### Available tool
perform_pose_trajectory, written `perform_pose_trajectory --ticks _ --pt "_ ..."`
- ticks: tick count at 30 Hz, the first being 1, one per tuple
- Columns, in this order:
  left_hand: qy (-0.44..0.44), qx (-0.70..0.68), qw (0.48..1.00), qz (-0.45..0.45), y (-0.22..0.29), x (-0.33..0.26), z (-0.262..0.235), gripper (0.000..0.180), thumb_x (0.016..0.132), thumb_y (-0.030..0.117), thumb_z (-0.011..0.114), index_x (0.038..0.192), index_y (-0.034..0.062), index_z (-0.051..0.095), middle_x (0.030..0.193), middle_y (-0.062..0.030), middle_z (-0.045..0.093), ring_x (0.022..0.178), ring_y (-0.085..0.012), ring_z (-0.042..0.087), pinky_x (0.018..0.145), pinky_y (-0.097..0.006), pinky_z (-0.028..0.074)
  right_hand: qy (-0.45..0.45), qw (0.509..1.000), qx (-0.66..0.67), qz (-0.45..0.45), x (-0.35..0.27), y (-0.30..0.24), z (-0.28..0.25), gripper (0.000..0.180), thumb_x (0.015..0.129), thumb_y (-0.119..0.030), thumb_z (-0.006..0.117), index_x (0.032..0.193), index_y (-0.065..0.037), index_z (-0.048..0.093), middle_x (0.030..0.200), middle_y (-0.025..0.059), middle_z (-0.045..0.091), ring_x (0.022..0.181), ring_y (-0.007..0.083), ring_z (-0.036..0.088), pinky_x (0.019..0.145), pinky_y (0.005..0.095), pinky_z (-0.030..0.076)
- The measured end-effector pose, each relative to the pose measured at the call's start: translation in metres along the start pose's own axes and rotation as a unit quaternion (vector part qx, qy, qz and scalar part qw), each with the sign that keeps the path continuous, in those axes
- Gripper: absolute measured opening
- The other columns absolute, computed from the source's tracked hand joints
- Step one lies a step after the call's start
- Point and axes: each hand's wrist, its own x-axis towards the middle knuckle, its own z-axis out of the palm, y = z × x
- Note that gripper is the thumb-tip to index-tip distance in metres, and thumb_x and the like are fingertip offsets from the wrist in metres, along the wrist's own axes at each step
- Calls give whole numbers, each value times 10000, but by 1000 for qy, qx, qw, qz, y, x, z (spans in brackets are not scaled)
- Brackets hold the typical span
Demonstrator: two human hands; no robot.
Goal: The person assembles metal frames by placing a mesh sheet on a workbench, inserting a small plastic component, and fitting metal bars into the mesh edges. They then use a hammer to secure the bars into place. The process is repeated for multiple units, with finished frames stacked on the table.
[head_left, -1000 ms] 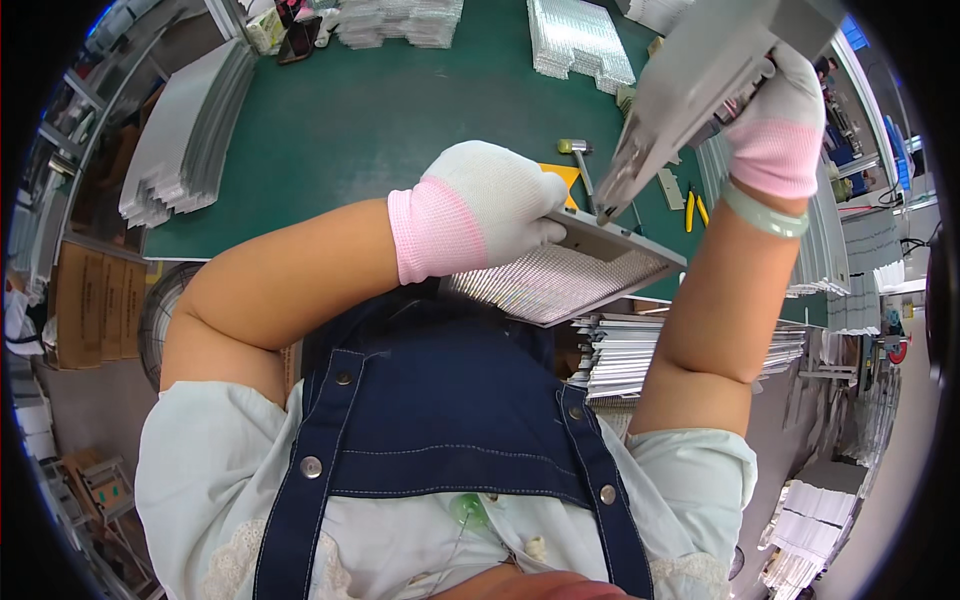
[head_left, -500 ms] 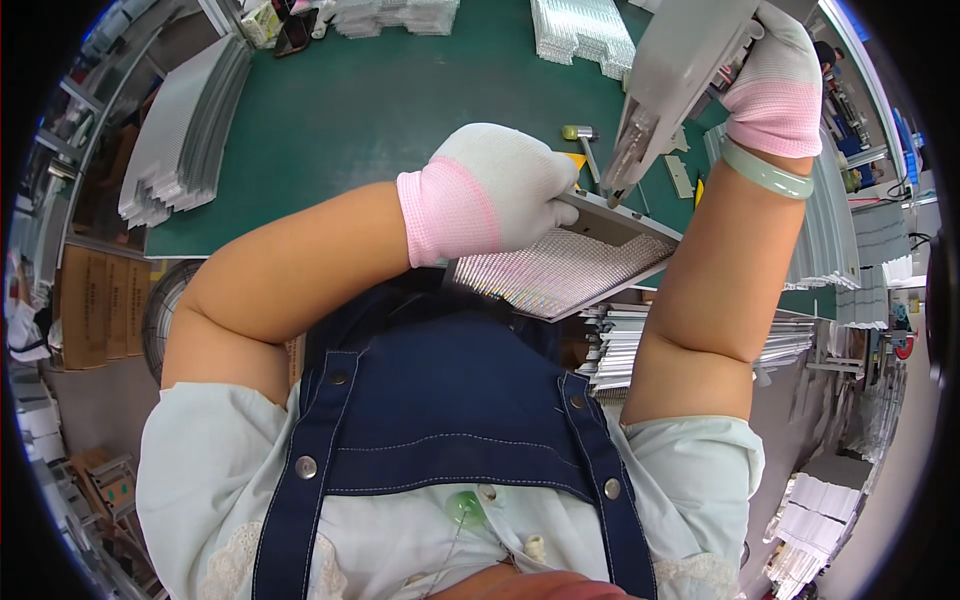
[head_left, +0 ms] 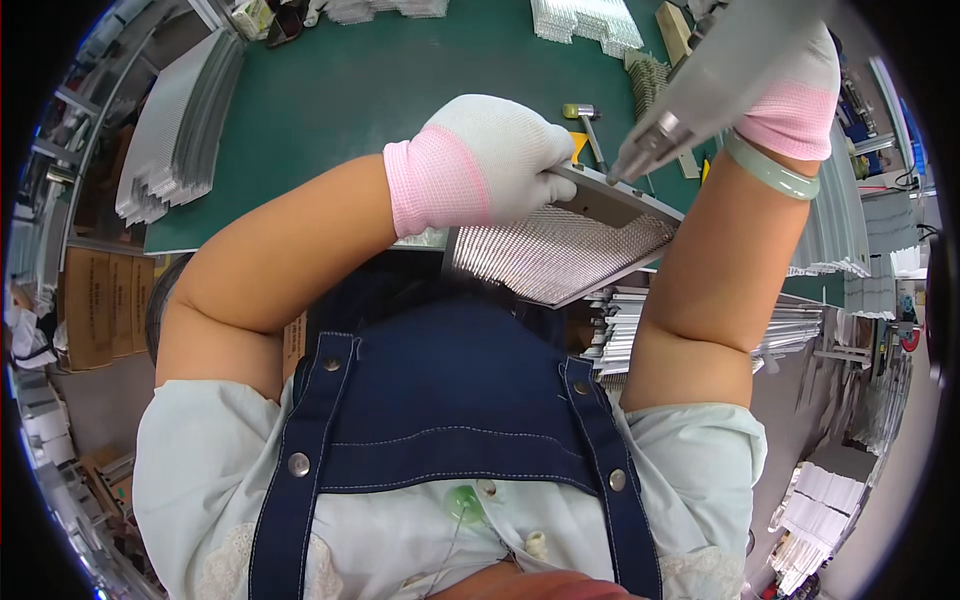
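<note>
My left hand point(head_left: 505, 160), in a white knit glove with a pink cuff, pinches the rim of a metal-framed mesh panel point(head_left: 560, 250). The panel slants down from the green table's near edge, close to my apron. At the upper right, my gloved right hand point(head_left: 812, 75) is closed on a grey rivet gun point(head_left: 715, 90), whose body covers most of the fingers. Pointing down and left, the gun's nose meets the panel's upper rim just right of my left fingers. Whether a rivet sits in the nose cannot be seen.
Behind the panel, a small hammer point(head_left: 583, 125) lies by a yellow piece point(head_left: 579, 147) on the green table point(head_left: 400, 75). Stacked mesh sheets stand at the left point(head_left: 180, 130), far side point(head_left: 585, 25) and right point(head_left: 840, 215). Metal strips point(head_left: 620, 335) lie below table level.
The panel and my left hand have shifted slightly up in the picture. The rivet gun has tilted further over to the right, along with my right hand, its nose still at the rim.
</note>
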Motion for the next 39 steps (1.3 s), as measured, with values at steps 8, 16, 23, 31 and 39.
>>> perform_pose_trajectory --ticks 8,16,23,31,39 --pt "-44 -15 999 29 -5 -28 -26 275 841 168 694 1087 49 662 891 -168 661 854 -372 644 744 -422 523 -111 990 90 16 2 -10 2 241 946 -174 598 1071 21 664 926 131 723 773 219 715 661 327 606" --pt "274 -110 924 -242 -59 -193 -199 296 948 67 614 1238 7 620 1061 -82 694 917 -199 662 810 -310 550 51 946 -256 -194 -3 -53 -23 222 897 -205 687 1003 -11 703 838 119 707 770 223 702 691 345 559" --pt "382 98 916 -80 -18 -161 -80 412 852 -101 668 1239 41 651 1176 -112 702 1009 -195 677 900 -319 538 -64 673 -693 -248 -95 136 -92 106 832 -183 717 926 -138 701 836 85 655 764 299 650 692 392 535" --pt "58 101 993 -3 -52 -153 84 314 752 95 692 1052 41 614 958 -133 628 827 -329 625 696 -444 493 -64 601 -784 140 -105 230 -90 175 914 -224 577 922 -66 652 980 169 685 896 352 684 804 462 545" --pt "82 19 994 69 -51 -151 68 311 726 40 728 1001 9 587 900 -133 623 717 -312 621 591 -411 479 223 605 -764 17 -112 163 -190 168 897 -212 580 930 -73 668 946 173 683 870 381 681 758 481 547"
